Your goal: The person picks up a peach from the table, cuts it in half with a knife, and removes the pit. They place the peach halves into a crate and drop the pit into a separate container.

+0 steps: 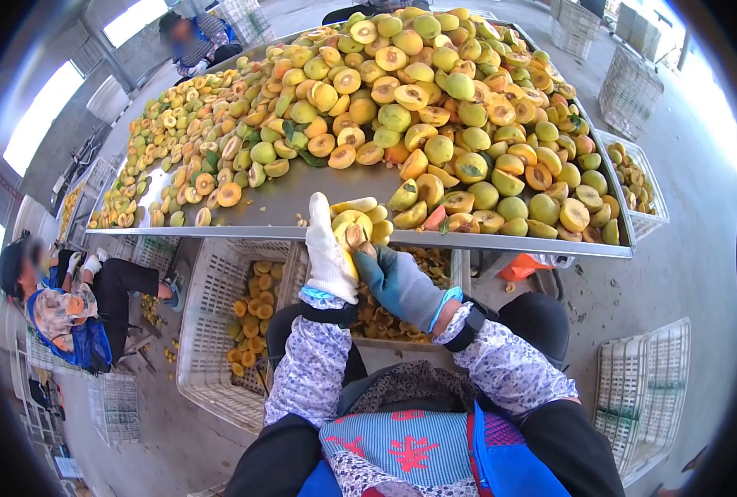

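In a white glove, my left hand (332, 253) is closed around a yellow peach half (351, 225), its cut face and brown pit hollow turned up towards me. My right hand (400, 286), in a grey and blue glove, is closed with its fingers pressed at the lower edge of that half. Whatever small thing sits in the right fingers is mostly hidden. Both hands are just in front of the near edge of a metal table (277, 232). Heaped on it are many cut peaches (435, 91), some cut face up, with a few green leaves among them.
Below the table edge stand a white plastic crate (199, 331) with pitted halves and another crate (461, 269) between my knees. More crates are at the right (646, 389) and beyond the table (631, 91). A seated person (70, 306) is at the left, another person (199, 45) behind the table.
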Tool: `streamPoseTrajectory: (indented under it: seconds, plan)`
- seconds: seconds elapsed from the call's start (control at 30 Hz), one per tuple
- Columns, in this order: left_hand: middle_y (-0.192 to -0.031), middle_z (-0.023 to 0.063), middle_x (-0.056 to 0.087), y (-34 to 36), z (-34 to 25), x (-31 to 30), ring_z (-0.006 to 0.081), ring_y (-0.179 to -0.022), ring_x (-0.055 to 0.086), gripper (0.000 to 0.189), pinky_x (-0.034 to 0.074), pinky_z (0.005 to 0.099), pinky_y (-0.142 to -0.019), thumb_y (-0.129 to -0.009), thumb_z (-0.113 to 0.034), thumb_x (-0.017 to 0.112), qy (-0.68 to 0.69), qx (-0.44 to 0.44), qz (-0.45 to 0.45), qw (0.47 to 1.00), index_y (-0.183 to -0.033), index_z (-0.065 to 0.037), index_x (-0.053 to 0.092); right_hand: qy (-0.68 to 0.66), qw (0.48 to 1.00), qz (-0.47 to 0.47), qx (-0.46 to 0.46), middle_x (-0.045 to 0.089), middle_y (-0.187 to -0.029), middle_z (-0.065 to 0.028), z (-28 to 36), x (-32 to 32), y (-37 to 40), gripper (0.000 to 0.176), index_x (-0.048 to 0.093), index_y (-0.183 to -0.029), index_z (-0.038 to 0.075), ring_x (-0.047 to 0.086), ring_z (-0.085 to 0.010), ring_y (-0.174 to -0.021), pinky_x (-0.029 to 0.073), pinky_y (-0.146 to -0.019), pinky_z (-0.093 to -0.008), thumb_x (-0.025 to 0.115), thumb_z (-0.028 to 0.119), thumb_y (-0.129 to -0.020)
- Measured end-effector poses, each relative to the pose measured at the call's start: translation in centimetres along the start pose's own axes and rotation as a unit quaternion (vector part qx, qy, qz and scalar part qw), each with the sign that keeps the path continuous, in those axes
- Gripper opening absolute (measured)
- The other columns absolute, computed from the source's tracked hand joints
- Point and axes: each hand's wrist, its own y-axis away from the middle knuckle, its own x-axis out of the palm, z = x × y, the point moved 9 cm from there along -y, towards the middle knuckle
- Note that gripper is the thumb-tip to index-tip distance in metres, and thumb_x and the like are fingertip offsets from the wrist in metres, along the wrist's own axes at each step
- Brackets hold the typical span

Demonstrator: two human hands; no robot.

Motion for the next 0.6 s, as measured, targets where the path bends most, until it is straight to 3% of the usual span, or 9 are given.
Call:
streamPoseTrajectory:
  seconds: [0.1,0.13,0.2,0.23,0.33,0.37,0.47,0.53,0.6]
  plan:
    - [-0.097,0.0194,0.073,0.4,-0.4,0.7,0.0312,-0.082,0.072,0.072,0.061,0.04,-0.074,-0.105,-0.06,0.037,-0.016,0.013,0.025,0.999,-0.109,0.005,0.069,0.05,0.998,0.012,0.02,0.068,-0.076,-0.0078,-0.4,-0.3,0.0,0.049,0.069,-0.101,-0.002,0.058,-0.0118,-0.07,0.049,-0.065,-0.0296,0.049,0.043,-0.107]
    - [-0.097,0.0189,0.073,0.6,-0.7,1.2,0.0304,-0.083,0.072,0.07,0.061,0.0391,-0.074,-0.105,-0.059,0.037,-0.015,0.019,0.038,0.999,-0.11,0.004,0.069,-0.031,0.999,0.009,0.032,0.065,-0.074,-0.0062,-0.4,-0.1,0.0,0.05,0.068,-0.1,0.0,0.056,-0.0111,-0.066,0.048,-0.061,-0.0286,0.048,0.045,-0.107]
    - [-0.099,0.0177,0.072,1.4,-2.1,2.4,0.0291,-0.085,0.071,0.065,0.06,0.0389,-0.078,-0.106,-0.054,0.038,-0.026,0.133,0.004,0.991,-0.113,0.003,0.067,-0.192,0.98,0.003,0.055,0.06,-0.068,-0.0032,-0.1,0.7,0.3,0.052,0.067,-0.096,0.004,0.053,-0.0097,-0.057,0.044,-0.053,-0.0267,0.046,0.05,-0.107]
    - [-0.101,0.0171,0.071,1.9,-2.9,2.6,0.0284,-0.086,0.07,0.062,0.059,0.0388,-0.08,-0.107,-0.052,0.038,-0.031,0.19,-0.015,0.981,-0.115,0.002,0.066,-0.195,0.972,0.017,0.13,0.054,-0.063,-0.0016,1.4,0.5,1.4,0.053,0.063,-0.09,0.007,0.046,-0.0093,-0.047,0.037,-0.042,-0.0265,0.044,0.054,-0.106]
    - [-0.097,0.0157,0.071,1.5,-2.8,2.2,0.0248,-0.083,0.07,0.056,0.059,0.036,-0.076,-0.107,-0.048,0.044,-0.127,0.15,0.014,0.98,-0.113,0.002,0.067,-0.23,0.935,0.109,0.245,0.053,-0.063,-0.0012,0.9,1.2,2.2,0.057,0.06,-0.087,0.007,0.046,-0.0112,-0.044,0.036,-0.038,-0.0283,0.04,0.058,-0.105]
    - [-0.089,0.0139,0.073,1.5,-2.9,2.2,0.0201,-0.076,0.071,0.05,0.057,0.0303,-0.065,-0.106,-0.043,0.052,-0.088,0.124,0.038,0.988,-0.109,0.003,0.07,-0.146,0.961,0.116,0.204,0.052,-0.063,-0.0013,0.6,1.0,1.9,0.058,0.056,-0.083,0.008,0.047,-0.0119,-0.045,0.037,-0.039,-0.0278,0.039,0.059,-0.105]
    - [-0.081,0.0127,0.072,0.6,-2.3,2.0,0.0205,-0.071,0.07,0.049,0.055,0.028,-0.061,-0.106,-0.041,0.052,-0.177,0.058,0.085,0.979,-0.108,0.004,0.07,-0.072,0.965,0.134,0.214,0.05,-0.061,-0.001,0.8,0.4,2.0,0.058,0.055,-0.081,0.009,0.046,-0.0119,-0.044,0.036,-0.038,-0.0281,0.037,0.058,-0.106]
    - [-0.076,0.013,0.071,1.0,-2.7,3.2,0.0197,-0.066,0.068,0.049,0.054,0.029,-0.059,-0.106,-0.04,0.05,-0.177,0.055,0.112,0.976,-0.106,0.004,0.071,-0.181,0.929,0.183,0.267,0.049,-0.06,0.0009,0.6,1.4,2.8,0.055,0.056,-0.085,0.009,0.046,-0.0106,-0.045,0.037,-0.038,-0.0268,0.04,0.059,-0.104]
    - [-0.077,0.0136,0.071,1.1,-2.8,3.8,0.0192,-0.064,0.067,0.049,0.053,0.0299,-0.058,-0.105,-0.04,0.05,-0.135,0.04,0.172,0.975,-0.105,0.004,0.072,-0.33,0.851,0.269,0.307,0.047,-0.06,0.0023,0.8,2.5,4.1,0.054,0.056,-0.088,0.01,0.044,-0.0095,-0.044,0.036,-0.038,-0.0252,0.042,0.06,-0.103]
